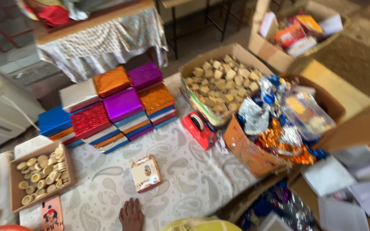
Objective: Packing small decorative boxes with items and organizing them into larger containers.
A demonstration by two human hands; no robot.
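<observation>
Hand flat on patterned cloth, small printed box just beyond

One hand in view at the bottom edge | lying flat, palm down, on the worktop | fingers together, pointing away | holding nothing | left or right: can't tell | other hand out of view
</observation>
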